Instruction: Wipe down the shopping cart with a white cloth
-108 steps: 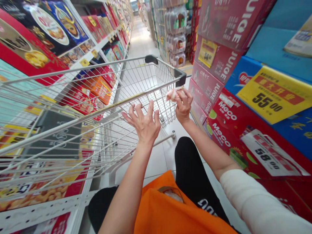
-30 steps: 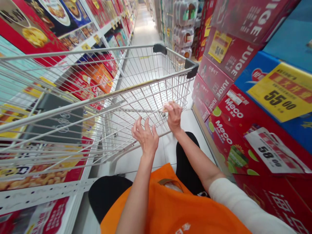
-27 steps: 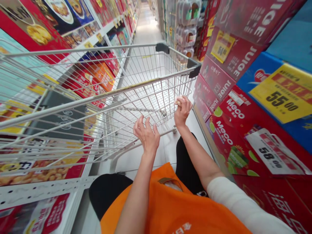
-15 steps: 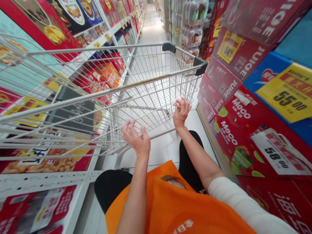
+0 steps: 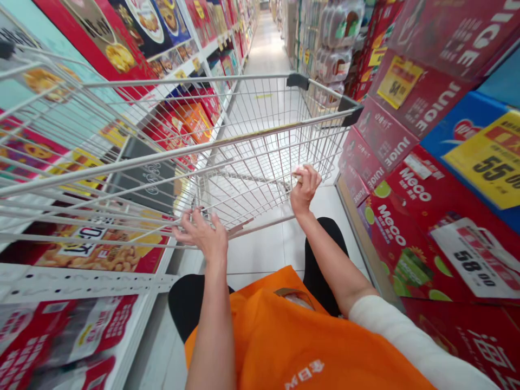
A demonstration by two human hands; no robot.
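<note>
Supermarket aisle flooring of pale tile (image 5: 260, 254) runs beneath a tilted wire shopping cart (image 5: 244, 146), which serves as the reference landmark. Left of the cart stand shelves of red snack boxes (image 5: 101, 254); their lower rows blur toward the frame edge. Right of the cart, red Meco cartons (image 5: 398, 216) are stacked, with a yellow price sign (image 5: 487, 162) cut off at the frame border. Beyond the cart's far end, shrink-wrapped bottle packs (image 5: 337, 32) are only partly legible.

The left hand (image 5: 201, 238) is at the cart's near lower wire edge, fingers spread wide and curled over the wires; contact appears likely but the fingertips are partly hidden. The right hand (image 5: 305, 187) is closed on a small pale wad, probably a cloth or tissue (image 5: 298, 172), pressed against the cart's side wires. Most of the wad is concealed by the fingers. An orange garment (image 5: 292, 346) fills the foreground below the cart.
</note>
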